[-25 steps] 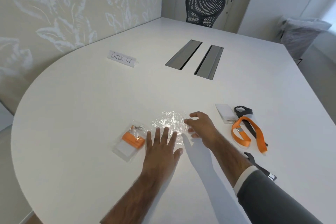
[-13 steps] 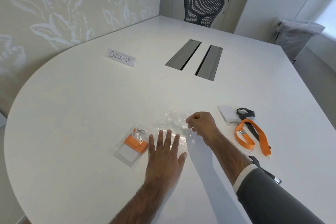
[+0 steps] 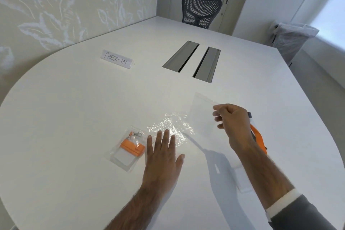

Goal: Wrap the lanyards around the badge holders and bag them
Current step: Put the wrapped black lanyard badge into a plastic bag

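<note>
The broad white worktop (image 3: 93, 117) carries everything, with a folded CHECK-IN sign (image 3: 116, 59) far off at 11 o'clock from the person. The left hand (image 3: 162, 157) lies flat, palm down, its fingers (image 3: 166, 138) straight and spread, the tips pressing the near edge of a crinkled pile of clear bags (image 3: 171, 125). The right hand (image 3: 233, 123) is raised above the worktop at 1 o'clock, wrist bent inward, with thumb and curled fingers (image 3: 219, 110) pinching the right edge of a single clear zip bag (image 3: 201, 115), which hangs out to 9 o'clock of that hand, clear of the surface. This bag looks almost weightless, limp and slick, likely to cling to its neighbours, so the zip strip along its top edge seems the firmest place to hold and open it. At 9 o'clock of the left hand, just beside it, lies a finished packet (image 3: 128, 147), a badge holder wound in orange and sealed in a bag. A loose orange lanyard (image 3: 258, 140) shows at 4 o'clock of the right hand, mostly hidden behind it and not yet wrapped.
</note>
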